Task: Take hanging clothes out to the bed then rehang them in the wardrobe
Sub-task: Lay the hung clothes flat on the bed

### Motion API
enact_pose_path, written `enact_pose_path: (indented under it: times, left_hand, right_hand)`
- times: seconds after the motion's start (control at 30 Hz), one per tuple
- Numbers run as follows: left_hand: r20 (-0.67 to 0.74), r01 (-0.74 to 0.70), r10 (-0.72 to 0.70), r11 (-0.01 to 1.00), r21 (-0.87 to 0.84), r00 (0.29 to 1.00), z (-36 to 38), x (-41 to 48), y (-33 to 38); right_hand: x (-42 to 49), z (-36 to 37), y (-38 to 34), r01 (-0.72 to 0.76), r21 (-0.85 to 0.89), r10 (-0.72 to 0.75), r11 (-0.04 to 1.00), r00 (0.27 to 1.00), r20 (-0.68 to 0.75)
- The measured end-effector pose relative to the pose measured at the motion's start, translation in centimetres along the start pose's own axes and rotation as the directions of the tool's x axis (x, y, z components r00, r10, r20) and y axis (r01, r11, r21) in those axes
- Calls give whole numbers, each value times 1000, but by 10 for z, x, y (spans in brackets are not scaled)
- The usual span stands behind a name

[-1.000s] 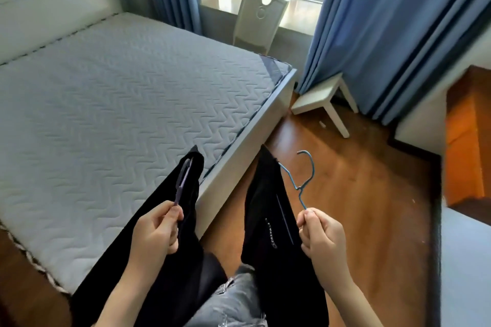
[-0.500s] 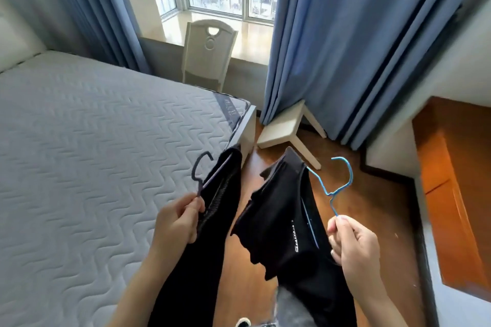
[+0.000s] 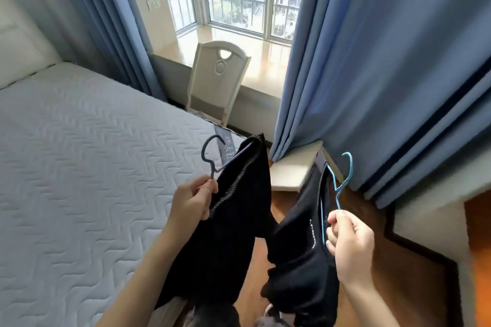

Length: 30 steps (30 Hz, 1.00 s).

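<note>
A quilted grey bed (image 3: 79, 167) fills the view from 7 to 10 o'clock, with a blue left curtain (image 3: 114, 21) hanging behind it at 11 o'clock. At 7 o'clock, near the centre, the left hand (image 3: 191, 202) pinches the neck of a dark hanger (image 3: 203, 154) between thumb and curled fingers, with the hook pointing up over the bed's corner. A black left garment (image 3: 239, 207) drapes from that hanger down towards 6 o'clock, hanging past the edge of the bed. At 12 o'clock a pale chair (image 3: 218, 79) stands at the foot of the bed, before a bright barred window. Just right of centre a white stool (image 3: 295, 170) sits on the wooden floor (image 3: 398, 260), partly hidden by the clothes. At 5 o'clock a black right garment (image 3: 300, 260) with small white lettering hangs from a blue hanger (image 3: 338, 199), apart from the bed and over the floor. The right hand (image 3: 350, 244) grips this hanger's neck, fingers curled round the wire, hook up. A blue right curtain (image 3: 385, 61) covers 1 to 3 o'clock.
</note>
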<state>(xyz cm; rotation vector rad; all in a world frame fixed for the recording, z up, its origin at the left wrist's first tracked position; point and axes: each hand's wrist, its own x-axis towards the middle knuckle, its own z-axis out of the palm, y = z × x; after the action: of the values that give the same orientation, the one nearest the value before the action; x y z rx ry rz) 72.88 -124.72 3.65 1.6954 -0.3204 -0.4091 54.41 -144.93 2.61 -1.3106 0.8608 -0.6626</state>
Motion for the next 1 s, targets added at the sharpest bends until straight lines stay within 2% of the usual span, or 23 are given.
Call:
enact_pose_path:
  times: [0.17, 0.3, 0.6, 0.8, 1.0]
  left_hand:
    - [-14, -91, 92, 995, 50, 996, 9, 103, 22]
    - [-12, -111, 112, 993, 49, 994, -4, 189, 27]
    - [-23, -97, 98, 995, 26, 995, -106, 357, 27]
    - [-122, -52, 54, 998, 19, 991, -196, 440, 12]
    - [-267, 29, -29, 1000, -4, 963, -277, 500, -26]
  right_hand:
    - [88, 44, -15, 15, 52, -15, 999, 1000, 1]
    - [144, 93, -19, 31, 75, -29, 997, 999, -32]
    - [222, 239, -32, 101, 66, -91, 993, 985, -145]
    - [263, 345, -30, 56, 91, -46, 994, 993, -108]
    - [290, 455, -3, -5, 72, 3, 997, 999, 35]
